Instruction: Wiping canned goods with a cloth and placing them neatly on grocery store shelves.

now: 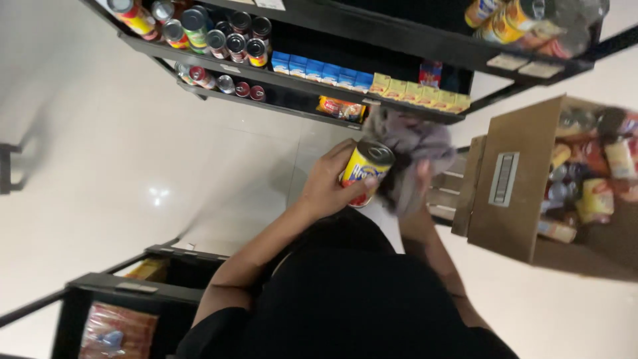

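My left hand (329,183) grips a yellow tin can (367,168) with a silver lid, held up in front of my chest. My right hand (417,183) is bunched inside a grey cloth (415,143) pressed against the can's right side; the fingers are mostly hidden by the fabric and blurred. Both hands are over the pale floor, just below the dark shelf unit (299,83).
Black shelves at the top carry rows of cans (219,36), blue boxes (322,70) and yellow boxes (419,93). An open cardboard box (515,179) full of cans and packets stands at the right. Another dark shelf (126,292) with packets is at the lower left.
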